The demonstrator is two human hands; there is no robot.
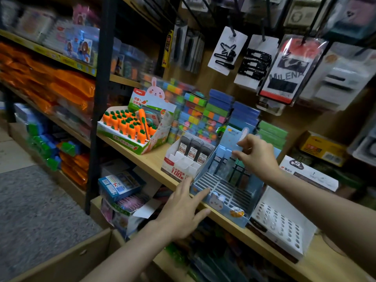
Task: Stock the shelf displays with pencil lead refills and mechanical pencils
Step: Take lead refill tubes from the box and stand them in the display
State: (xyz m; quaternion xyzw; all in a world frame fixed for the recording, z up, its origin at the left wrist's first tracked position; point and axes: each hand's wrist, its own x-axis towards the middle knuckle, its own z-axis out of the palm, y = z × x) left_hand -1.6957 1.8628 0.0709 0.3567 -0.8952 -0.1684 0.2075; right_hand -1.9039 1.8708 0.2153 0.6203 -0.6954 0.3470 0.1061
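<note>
Upper-left shelf goods [40, 27] blurred.

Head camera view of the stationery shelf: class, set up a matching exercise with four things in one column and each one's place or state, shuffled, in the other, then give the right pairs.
Things:
1. carrot display box
2. lead refill box
3. blue slotted display
4. white tray with round holes

Places or states:
A. right end of the shelf, holes unfilled
B. left hand rests flat on its front corner
C. left end, full of orange pieces
D. between carrots and blue display, holding dark packs

Pairs: 1-C, 2-D, 3-B, 4-A
</note>
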